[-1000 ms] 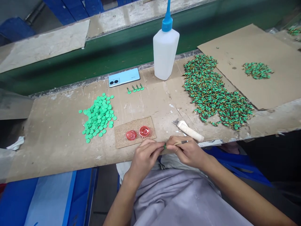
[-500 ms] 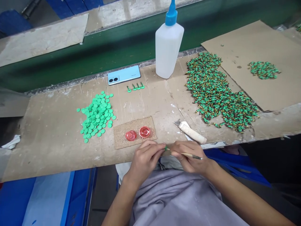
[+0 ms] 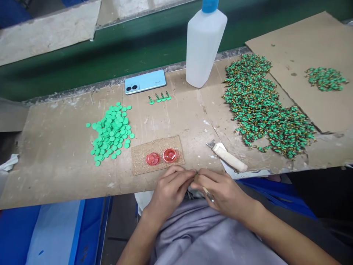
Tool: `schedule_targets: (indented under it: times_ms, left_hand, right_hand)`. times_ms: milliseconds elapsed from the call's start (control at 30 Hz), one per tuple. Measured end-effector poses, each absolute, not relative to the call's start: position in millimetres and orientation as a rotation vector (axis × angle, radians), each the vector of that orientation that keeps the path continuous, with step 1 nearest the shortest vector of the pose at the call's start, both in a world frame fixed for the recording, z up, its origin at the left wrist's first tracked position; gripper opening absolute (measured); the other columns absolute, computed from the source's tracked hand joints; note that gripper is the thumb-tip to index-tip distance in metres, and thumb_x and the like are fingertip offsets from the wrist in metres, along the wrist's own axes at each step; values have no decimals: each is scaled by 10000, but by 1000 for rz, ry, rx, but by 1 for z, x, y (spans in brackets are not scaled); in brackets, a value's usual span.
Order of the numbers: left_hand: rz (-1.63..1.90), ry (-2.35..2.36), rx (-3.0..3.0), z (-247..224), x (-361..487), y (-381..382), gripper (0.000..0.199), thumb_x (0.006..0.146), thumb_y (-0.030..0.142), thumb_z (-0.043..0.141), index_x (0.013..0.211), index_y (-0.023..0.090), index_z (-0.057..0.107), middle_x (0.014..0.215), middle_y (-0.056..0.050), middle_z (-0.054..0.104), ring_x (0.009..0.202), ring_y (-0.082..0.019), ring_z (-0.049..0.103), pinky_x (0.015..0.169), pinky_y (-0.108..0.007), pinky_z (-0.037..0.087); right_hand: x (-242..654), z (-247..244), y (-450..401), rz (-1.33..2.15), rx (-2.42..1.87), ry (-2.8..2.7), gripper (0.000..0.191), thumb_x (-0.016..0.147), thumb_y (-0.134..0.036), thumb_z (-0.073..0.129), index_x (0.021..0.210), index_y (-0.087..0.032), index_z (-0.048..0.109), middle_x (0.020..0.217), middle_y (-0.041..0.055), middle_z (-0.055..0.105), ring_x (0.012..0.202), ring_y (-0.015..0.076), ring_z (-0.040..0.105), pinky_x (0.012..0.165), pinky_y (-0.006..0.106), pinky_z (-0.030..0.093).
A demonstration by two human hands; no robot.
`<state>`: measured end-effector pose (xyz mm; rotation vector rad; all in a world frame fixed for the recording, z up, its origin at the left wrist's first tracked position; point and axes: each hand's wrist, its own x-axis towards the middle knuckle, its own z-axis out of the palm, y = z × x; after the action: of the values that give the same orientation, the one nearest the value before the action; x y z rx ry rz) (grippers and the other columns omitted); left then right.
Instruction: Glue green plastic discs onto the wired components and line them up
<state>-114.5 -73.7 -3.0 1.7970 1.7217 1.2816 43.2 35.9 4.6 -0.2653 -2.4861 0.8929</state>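
**Close work at the front edge**

Your left hand (image 3: 169, 193) is curled, its fingertips pinched in on a tiny piece (image 3: 195, 173) at the edge of the cardboard-covered workbench (image 3: 55, 176); the piece is mostly hidden, so you cannot read its colour or shape here; your right hand (image 3: 223, 193) is clenched around a slim wooden stick (image 3: 208, 193), its tip angled down toward your lap, and its fingers (image 3: 202, 177) meet the left fingertips over the piece.

Nearest your hands lies a cork mat (image 3: 140, 160) bearing two red dishes (image 3: 169, 155); just right of your right hand sits a knife with a cream-wrapped handle (image 3: 228, 157), blade pointing left.

Further out: a heap of flat green discs (image 3: 110, 132); four small green pin-shaped parts (image 3: 159, 98) in a row, below a pale blue phone (image 3: 145, 81); a white squeeze bottle with a blue cap (image 3: 204, 48), upright; a large heap of green-and-gold parts (image 3: 264, 106), its upper end running onto a cardboard sheet (image 3: 292, 44), which carries a smaller heap (image 3: 325, 79); a crumpled tissue (image 3: 8, 163) at the bench's left edge.
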Motion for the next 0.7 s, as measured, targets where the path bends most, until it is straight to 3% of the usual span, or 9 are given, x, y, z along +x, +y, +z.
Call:
schedule_targets:
  times_ms: [133, 400, 533, 700]
  left_hand:
    - [1240, 1733, 1780, 0, -115, -73, 213, 970, 71, 618, 1152, 154, 692, 952, -68, 751, 874, -173, 630, 770, -276, 586]
    - [1223, 1738, 1787, -5, -115, -75, 186, 967, 75, 622, 1111, 161, 702, 902, -63, 731, 862, -175, 633, 752, -272, 584]
    - [1228, 1760, 1822, -6, -117, -74, 184, 964, 98, 644, 1122, 171, 704, 910, -60, 737, 835, -171, 648, 733, -274, 585]
    - [1204, 1771, 1884, -3, -117, -73, 215, 950, 87, 667, 1138, 183, 704, 932, -52, 755, 851, -171, 662, 750, -279, 589]
  right_hand:
    - [40, 6, 32, 906, -305, -2502, 272, 1061, -89, 348, 871, -206, 503, 778, 9, 591, 649, 137, 570, 615, 240, 421]
    - [37, -2, 40, 1022, -241, -2454, 278, 1076, -145, 382, 833, -213, 498, 750, -3, 563, 616, 129, 539, 588, 236, 395]
    - [44, -3, 43, 1197, -316, -2170, 232, 1071, -170, 441, 863, -203, 539, 739, -8, 578, 651, 129, 571, 620, 234, 439]
    - [80, 0, 41, 1183, -634, -1793, 183, 1052, -165, 478, 895, -205, 562, 713, -20, 523, 594, 116, 494, 575, 251, 392]
